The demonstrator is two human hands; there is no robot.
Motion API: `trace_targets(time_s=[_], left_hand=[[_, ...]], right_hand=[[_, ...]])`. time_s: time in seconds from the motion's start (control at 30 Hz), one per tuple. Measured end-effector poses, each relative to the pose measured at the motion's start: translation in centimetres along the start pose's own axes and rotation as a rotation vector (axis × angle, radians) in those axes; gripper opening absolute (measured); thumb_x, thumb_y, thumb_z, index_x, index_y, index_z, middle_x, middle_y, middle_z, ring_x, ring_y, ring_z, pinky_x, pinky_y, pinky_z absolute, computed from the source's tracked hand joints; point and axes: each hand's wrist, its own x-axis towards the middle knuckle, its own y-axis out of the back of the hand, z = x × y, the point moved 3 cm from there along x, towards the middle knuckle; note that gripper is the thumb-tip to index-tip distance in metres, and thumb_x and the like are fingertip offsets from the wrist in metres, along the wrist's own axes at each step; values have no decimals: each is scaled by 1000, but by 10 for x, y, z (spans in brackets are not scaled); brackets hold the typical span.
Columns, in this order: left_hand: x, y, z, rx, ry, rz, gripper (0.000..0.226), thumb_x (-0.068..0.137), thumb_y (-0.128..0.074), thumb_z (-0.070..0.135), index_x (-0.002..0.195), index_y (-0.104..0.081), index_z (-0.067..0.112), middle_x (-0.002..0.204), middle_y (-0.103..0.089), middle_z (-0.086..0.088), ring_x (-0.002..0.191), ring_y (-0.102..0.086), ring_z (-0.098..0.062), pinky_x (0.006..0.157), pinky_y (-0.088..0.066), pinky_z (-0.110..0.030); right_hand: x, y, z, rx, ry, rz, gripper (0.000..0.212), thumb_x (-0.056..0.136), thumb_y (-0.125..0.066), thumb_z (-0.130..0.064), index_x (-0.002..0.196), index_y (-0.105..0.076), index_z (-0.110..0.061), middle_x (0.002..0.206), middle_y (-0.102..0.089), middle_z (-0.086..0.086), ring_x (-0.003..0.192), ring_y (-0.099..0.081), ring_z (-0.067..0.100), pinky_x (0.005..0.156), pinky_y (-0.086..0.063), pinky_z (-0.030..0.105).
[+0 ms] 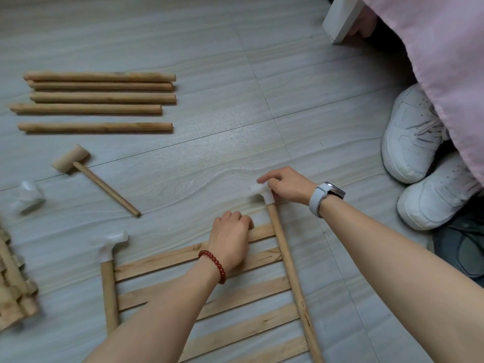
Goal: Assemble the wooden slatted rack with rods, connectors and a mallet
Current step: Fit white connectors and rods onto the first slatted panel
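Right hand (286,184) curled round a white connector (264,193), pinching it at the top of the right side rod (290,276) of the slatted rack panel (251,292); grey-strapped watch (323,197) on that wrist. Left hand (230,238) knuckles-up on the topmost slat (167,258), fingers curled over its far edge, pressing it to the floor (209,142); red bead bracelet (213,265) at the wrist. Hands apart, one slat-end between them.

Panel flat on the floor, slats running crosswise between two upright rods. Second white connector (114,244) already seated on the top of the left side rod (108,292), untouched.

Further out, to the left: wooden mallet (76,162) lying on its side, handle pointing toward the panel. Just beside its head, a loose white connector (27,196), blurred. Beyond, five loose rods (99,100) laid roughly parallel, four bunched close, the fifth a little apart. At the left edge, a stack of more slatted wood (13,289), partly cut off.

To the right: a pair of white sneakers (416,153) half under pink fabric (432,48), a white furniture leg (340,19) at the top, a dark grey shoe (463,247) at the edge.
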Motion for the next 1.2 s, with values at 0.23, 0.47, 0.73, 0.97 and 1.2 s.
trace_targets(time_s=[0.23,0.47,0.73,0.97,1.2], left_hand=[[-6,-3,2,-19,-16,12,31,97,-42,26,126,-50,19,124,-52,-1,113,-43,-21,93,-34,-29],[-7,-6,2,4,-32,38,29,96,-44,19,125,-49,16,123,-50,-4,110,-43,-24,89,-35,-31],[-12,-11,6,72,-104,103,21,71,-69,-2,87,-61,9,87,-58,-8,77,-55,-30,60,-39,-36],[-20,-17,3,60,-138,121,18,74,-65,-1,87,-59,10,89,-55,-7,79,-52,-28,65,-40,-36],[-17,-22,6,85,-116,98,23,66,-71,-4,80,-59,11,82,-57,-6,73,-53,-28,59,-37,-34]], right_hand=[[-2,-8,10,62,-9,-12,33,98,-37,-12,119,-61,-2,117,-52,2,106,-45,11,99,-37,25],[-7,-14,22,-42,102,139,29,99,-40,-18,110,-64,-8,113,-55,8,106,-53,20,83,-31,16],[-10,-23,27,-16,55,186,36,100,-30,-12,114,-64,-7,119,-56,10,113,-51,20,86,-29,15],[-35,-38,52,82,53,275,34,101,-32,-11,115,-62,-6,119,-56,11,114,-51,21,89,-30,14],[-36,-44,53,108,-11,271,34,102,-31,-17,120,-58,-8,124,-51,9,116,-48,21,95,-31,21]])
